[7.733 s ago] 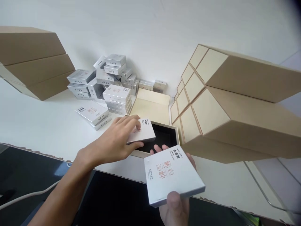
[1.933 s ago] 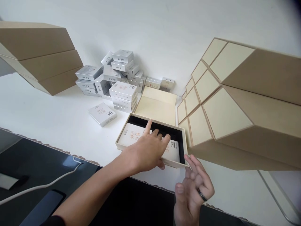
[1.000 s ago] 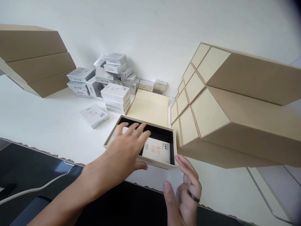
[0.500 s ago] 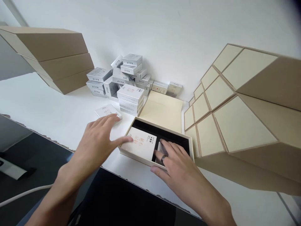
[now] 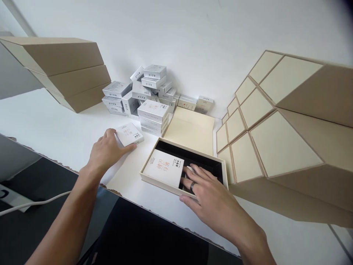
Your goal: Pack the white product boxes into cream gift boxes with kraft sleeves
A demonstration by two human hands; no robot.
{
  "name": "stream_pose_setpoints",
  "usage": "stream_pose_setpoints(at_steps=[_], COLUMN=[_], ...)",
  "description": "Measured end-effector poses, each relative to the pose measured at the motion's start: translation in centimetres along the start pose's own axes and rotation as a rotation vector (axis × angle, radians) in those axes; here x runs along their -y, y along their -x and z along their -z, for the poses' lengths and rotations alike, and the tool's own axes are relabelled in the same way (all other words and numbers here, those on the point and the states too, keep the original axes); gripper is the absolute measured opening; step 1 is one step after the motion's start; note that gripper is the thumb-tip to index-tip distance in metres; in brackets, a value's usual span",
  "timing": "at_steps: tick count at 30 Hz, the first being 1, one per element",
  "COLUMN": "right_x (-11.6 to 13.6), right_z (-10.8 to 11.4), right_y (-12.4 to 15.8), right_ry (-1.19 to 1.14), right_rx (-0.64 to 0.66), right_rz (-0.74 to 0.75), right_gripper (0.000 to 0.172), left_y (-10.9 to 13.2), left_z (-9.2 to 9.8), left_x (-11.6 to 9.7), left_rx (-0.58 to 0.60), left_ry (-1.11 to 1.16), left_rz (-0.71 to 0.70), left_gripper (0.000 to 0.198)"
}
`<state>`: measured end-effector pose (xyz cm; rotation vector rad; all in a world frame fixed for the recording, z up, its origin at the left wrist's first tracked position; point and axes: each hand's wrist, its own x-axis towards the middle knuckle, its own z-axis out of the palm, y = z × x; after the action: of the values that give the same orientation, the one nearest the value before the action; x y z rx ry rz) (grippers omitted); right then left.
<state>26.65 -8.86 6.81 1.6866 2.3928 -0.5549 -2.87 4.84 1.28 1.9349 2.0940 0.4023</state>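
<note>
My left hand (image 5: 107, 149) grips a flat white printed box (image 5: 129, 134) lying on the table, fingers at its left edge and thumb along its near side. To the right, an open cream gift box (image 5: 162, 187) with a black interior holds a white printed box (image 5: 164, 167) in its left part. My right hand (image 5: 211, 189), a dark ring on one finger, reaches into the right part. Its curled fingers are on a pale small box, mostly hidden beneath them, and the thumb lies by the near wall.
Behind stands a heap of silver-white small boxes (image 5: 142, 90), with a neat stack (image 5: 153, 114) in front. The gift box's lid (image 5: 190, 127) lies folded back. Large tan boxes are stacked at left (image 5: 66, 73) and right (image 5: 256, 117). The table's near edge (image 5: 154, 213) is chipped.
My left hand has moved left from above the gift box's corner and taken hold of the flat white box on the table. My right hand stays in the gift box, barely shifted.
</note>
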Motion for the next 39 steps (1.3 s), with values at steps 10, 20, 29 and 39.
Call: stream_pose_setpoints(at_steps=[10, 20, 29, 39], right_x=[-0.1, -0.4, 4.4, 3.4], right_z=[0.1, -1.0, -2.7, -6.3], right_y=[0.2, 0.4, 3.4, 6.7], right_ry=[-0.038, -0.108, -0.681, -0.916], right_rx=[0.019, -0.128, -0.972, -0.967], right_rz=[0.003, -0.039, -0.025, -0.553], right_gripper=[0.052, 0.061, 0.037, 0.042], left_y=[0.1, 1.8, 8.7, 12.4], left_z=[0.4, -1.0, 1.1, -0.5], left_x=[-0.7, -1.1, -6.5, -11.7], left_rx=[0.078, 0.028, -0.276, -0.277], left_ry=[-0.014, 0.322, 0.706, 0.587], left_rz=[-0.061, -0.009, -0.324, -1.066], left_gripper=[0.073, 0.073, 0.065, 0.066])
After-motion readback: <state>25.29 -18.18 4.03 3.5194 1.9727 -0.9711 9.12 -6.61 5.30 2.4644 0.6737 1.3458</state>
